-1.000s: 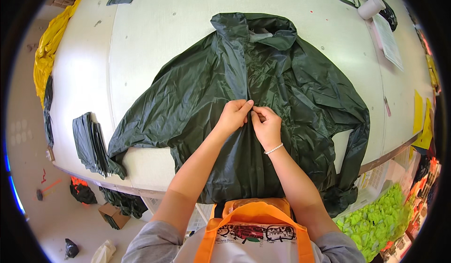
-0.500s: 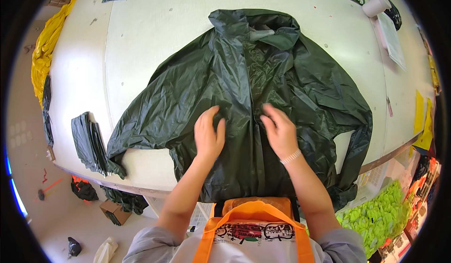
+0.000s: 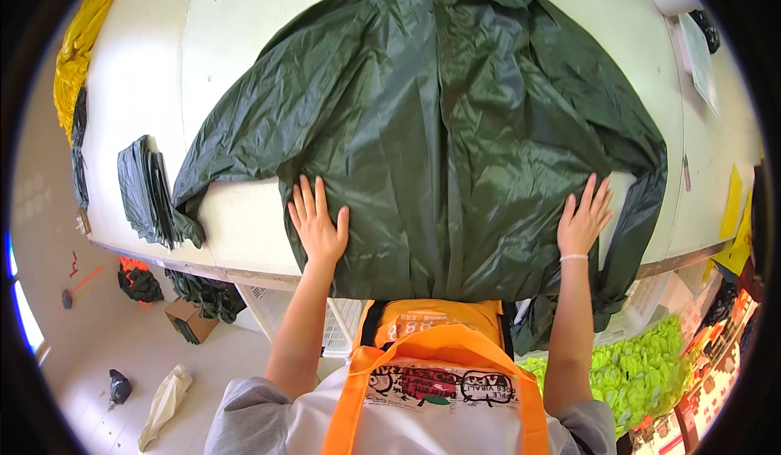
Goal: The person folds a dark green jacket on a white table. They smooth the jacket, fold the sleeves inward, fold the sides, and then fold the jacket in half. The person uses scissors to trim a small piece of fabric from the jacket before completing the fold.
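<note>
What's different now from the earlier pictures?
The left hand and right hand let go of the middle front of the dark green jacket. They moved apart, left and right, and lower down it, and now rest spread near its sides. The jacket still lies on the table, beside the folded dark stack.

Left hand [image 3: 320, 229] is flat, palm down, fingers [image 3: 307, 198] spread, pointing far and a bit left; thumb [image 3: 342, 221] sticks out on the right side. Right hand [image 3: 580, 226] is also flat, palm down, fingers fanned far and a bit right, thumb on the left side. Hands well apart, about level. Left forearm [image 3: 298, 333] slants far and right; right forearm [image 3: 571, 325] runs nearly straight far. Both bare.
</note>
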Available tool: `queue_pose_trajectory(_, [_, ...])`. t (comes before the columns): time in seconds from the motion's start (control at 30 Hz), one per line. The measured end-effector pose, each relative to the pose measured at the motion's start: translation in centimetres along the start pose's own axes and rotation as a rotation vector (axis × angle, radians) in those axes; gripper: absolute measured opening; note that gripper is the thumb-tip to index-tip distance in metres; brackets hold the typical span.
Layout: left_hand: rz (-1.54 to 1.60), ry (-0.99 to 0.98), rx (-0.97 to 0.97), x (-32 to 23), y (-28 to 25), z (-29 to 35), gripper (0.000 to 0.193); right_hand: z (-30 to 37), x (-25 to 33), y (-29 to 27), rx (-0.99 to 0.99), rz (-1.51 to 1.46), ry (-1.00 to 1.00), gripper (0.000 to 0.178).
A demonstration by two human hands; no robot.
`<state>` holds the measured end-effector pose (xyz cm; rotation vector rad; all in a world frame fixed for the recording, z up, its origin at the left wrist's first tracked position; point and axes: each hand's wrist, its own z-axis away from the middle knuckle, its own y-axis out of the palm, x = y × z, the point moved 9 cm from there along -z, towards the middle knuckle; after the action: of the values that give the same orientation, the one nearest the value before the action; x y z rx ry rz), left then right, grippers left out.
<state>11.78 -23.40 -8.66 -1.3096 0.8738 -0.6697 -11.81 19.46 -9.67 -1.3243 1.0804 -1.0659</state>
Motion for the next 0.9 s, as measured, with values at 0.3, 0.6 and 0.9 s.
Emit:
queue_pose_trajectory(0.3, [-0.029, 0.032, -0.192, -5.4, -0.3, -12.1, 0.064, -13.3, -1.0, 0.2, -0.126, 0.196, 0.010, 0.055])
queue_pose_trajectory(0.6, [0.638, -0.005, 0.333, -18.8, 4.9, -11.8, 0.038, -4.2, 16.6, -1.5, 0.039, -1.071, -0.096, 0.012])
queue_pose_trajectory(0.9, [1.268, -0.014, 0.597, -20.1, 5.9, -11.3, 0.024, -3.0, 18.8, -0.1, 0.137, -1.299, 0.010, 0.017])
